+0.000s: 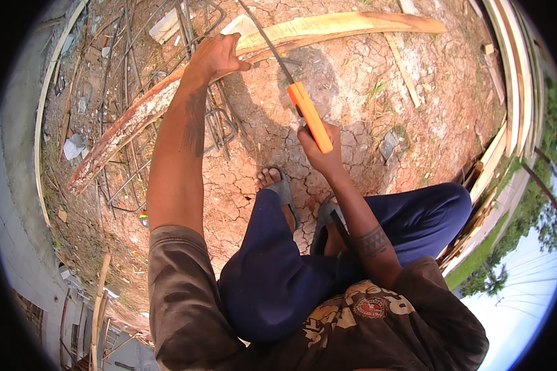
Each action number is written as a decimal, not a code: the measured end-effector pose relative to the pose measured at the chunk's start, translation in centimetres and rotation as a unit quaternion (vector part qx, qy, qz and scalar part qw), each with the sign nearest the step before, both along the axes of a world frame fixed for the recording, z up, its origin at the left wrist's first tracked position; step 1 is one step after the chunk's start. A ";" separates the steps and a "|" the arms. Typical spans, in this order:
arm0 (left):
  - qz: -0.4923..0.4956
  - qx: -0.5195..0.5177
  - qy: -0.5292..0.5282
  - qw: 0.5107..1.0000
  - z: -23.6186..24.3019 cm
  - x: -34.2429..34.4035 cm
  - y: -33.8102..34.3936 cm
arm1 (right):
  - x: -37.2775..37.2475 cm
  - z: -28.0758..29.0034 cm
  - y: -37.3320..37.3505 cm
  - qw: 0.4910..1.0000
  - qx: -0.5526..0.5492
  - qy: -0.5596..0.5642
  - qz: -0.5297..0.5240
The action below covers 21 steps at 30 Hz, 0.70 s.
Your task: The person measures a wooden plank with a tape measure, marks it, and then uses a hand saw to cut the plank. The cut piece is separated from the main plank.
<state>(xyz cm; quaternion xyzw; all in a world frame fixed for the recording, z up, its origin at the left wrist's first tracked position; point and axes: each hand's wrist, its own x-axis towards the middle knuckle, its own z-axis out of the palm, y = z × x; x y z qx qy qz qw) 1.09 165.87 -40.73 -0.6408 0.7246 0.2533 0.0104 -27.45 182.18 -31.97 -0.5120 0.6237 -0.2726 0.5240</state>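
Observation:
A long wooden plank (346, 23) with rough bark along one edge lies across the ground ahead of me, bowed by the lens. My left hand (218, 57) grips it near its middle, thumb on the near edge. In my right hand (322, 147) is the orange handle of a handsaw (307, 114). Its thin blade slants up and away, crossing the plank just right of my left hand. From here I cannot tell how deep the blade sits in the wood.
Bent steel rods (220, 127) lie under and beside the plank on the left. Cracked reddish soil (353, 161) surrounds my sandalled feet (278, 185). Long timber boards (517, 80) are stacked at the right. A thin wood strip (402, 71) lies beyond the plank's near edge.

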 end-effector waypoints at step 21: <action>-0.013 0.070 0.018 0.997 1.4 1.2 0.1 | -2.7 5.9 6.6 0.999 0.039 0.024 0.004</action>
